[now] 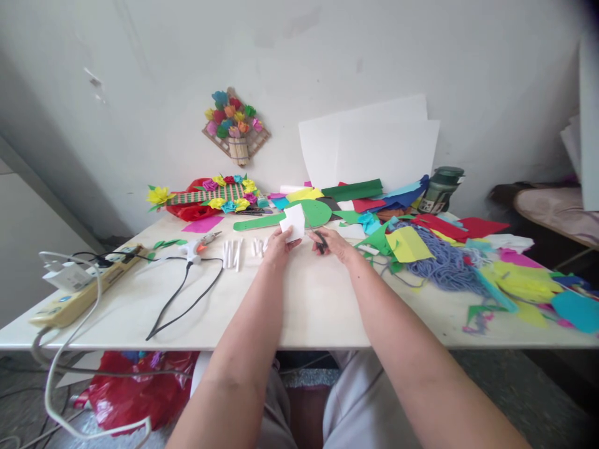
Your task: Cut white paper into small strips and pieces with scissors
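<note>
Across the pale tabletop (304, 305) I see both forearms reaching forward to its middle. Behind my fingers, white sheets (374, 146) lean on the wall, and to the right of them lies a heap of coloured paper scraps (407, 243) with a tangle of blue-grey yarn (444, 265) beside it. Far to the left of my fingers sits a yellow power strip (79, 293); nearer, a white glue gun (196, 247) with its black cord, and just beside my left hand a row of small white paper rolls (236, 252). A long green cut-out (285, 217) lies just past my fingertips. My left hand (277, 246) has its fingers pinching a white paper piece (294, 222), held upright above the tabletop. My right hand (334, 244) has its fingers wrapped around dark scissors (321, 240), just right of the paper; I cannot tell whether the blades touch it.
</note>
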`<action>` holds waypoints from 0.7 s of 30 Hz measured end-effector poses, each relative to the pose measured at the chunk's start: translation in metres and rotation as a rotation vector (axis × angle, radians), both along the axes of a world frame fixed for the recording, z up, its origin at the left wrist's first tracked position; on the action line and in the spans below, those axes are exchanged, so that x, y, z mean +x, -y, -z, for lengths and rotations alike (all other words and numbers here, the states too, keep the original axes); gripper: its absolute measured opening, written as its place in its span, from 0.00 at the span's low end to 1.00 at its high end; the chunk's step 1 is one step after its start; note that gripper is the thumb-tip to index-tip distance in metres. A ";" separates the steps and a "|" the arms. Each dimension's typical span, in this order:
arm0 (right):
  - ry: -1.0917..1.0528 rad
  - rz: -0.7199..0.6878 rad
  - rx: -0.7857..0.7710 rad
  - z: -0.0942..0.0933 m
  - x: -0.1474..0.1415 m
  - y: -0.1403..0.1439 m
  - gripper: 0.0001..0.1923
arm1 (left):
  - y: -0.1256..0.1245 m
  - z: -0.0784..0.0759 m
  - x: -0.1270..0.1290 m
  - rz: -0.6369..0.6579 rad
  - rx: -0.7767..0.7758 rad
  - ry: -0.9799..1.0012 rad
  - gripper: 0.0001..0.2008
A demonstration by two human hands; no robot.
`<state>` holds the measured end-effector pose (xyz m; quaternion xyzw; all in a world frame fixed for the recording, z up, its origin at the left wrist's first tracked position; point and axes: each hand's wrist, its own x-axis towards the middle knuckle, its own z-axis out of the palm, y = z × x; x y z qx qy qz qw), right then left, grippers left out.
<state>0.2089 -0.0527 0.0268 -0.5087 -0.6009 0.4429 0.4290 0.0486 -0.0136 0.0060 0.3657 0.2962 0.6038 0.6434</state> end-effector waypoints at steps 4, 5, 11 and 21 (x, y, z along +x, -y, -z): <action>0.026 -0.016 0.000 -0.002 -0.001 0.002 0.16 | 0.001 -0.001 0.001 -0.023 -0.009 0.042 0.11; 0.032 -0.023 0.000 -0.002 -0.002 0.002 0.16 | 0.002 -0.001 0.002 -0.032 -0.014 0.055 0.11; 0.056 -0.051 -0.011 0.000 -0.004 0.000 0.17 | 0.001 -0.001 0.002 -0.086 -0.049 0.136 0.12; 0.109 -0.066 -0.027 0.001 -0.003 -0.001 0.14 | -0.001 -0.001 0.003 -0.056 -0.092 0.191 0.09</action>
